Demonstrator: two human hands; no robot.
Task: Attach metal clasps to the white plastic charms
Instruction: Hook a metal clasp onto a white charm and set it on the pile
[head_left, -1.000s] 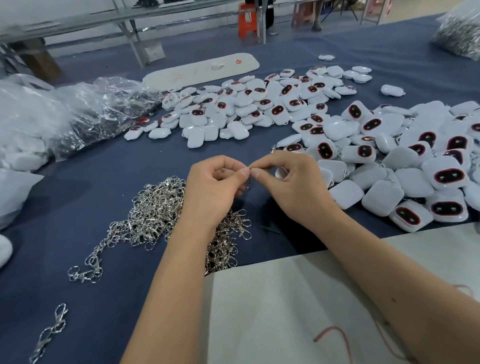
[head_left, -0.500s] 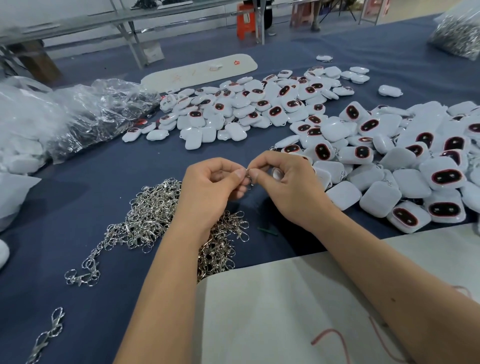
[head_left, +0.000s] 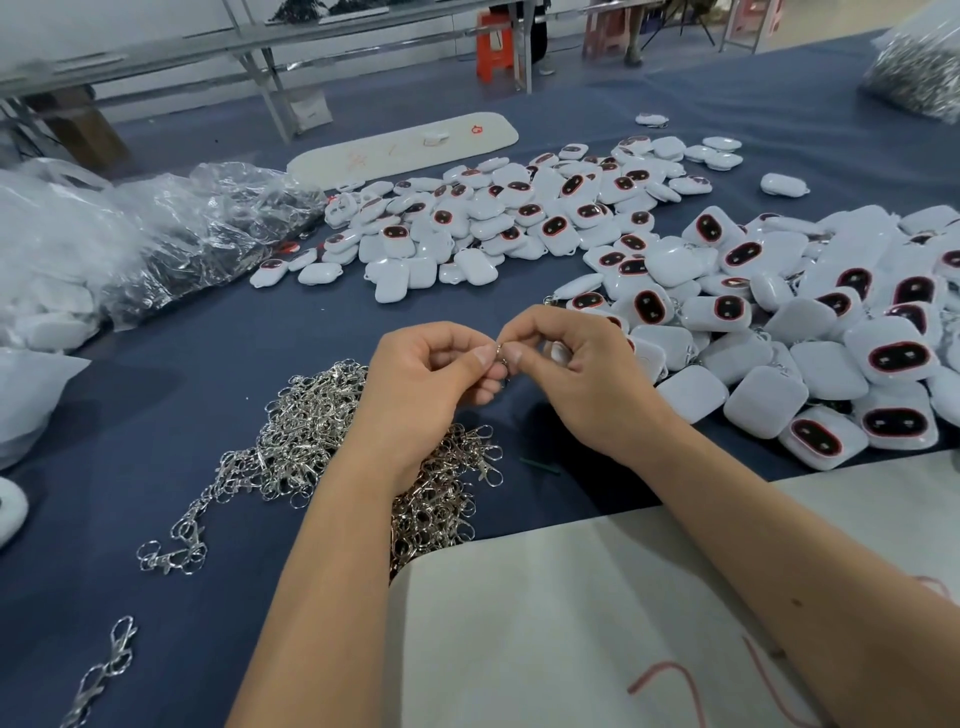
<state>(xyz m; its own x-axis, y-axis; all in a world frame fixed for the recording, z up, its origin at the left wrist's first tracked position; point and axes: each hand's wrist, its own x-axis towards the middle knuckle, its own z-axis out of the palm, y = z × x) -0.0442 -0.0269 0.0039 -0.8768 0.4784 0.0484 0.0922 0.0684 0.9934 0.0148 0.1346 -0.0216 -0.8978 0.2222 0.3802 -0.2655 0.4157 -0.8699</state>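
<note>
Now both hands pinch one small metal ring (head_left: 500, 351) above the blue cloth (head_left: 260, 332).
Left hand (head_left: 426, 379) and right hand (head_left: 576, 374) meet fingertip to fingertip; a white charm (head_left: 560, 352) sits tucked in the right hand; the clasp pile (head_left: 311, 441) lies just left of the ring, the charm heap (head_left: 831, 343) to its right.

Blue-covered table (head_left: 156, 519), orange stool (head_left: 493, 49), metal bench (head_left: 260, 47)

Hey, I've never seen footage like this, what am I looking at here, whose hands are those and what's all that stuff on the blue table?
No machine here: a camera worn on a person's head looks down at their own two bare hands. The left hand and right hand meet fingertip to fingertip, pinching a small metal ring; a white charm sits in the right hand. On the blue cloth lie a heap of metal clasps and piles of white plastic charms.
</note>
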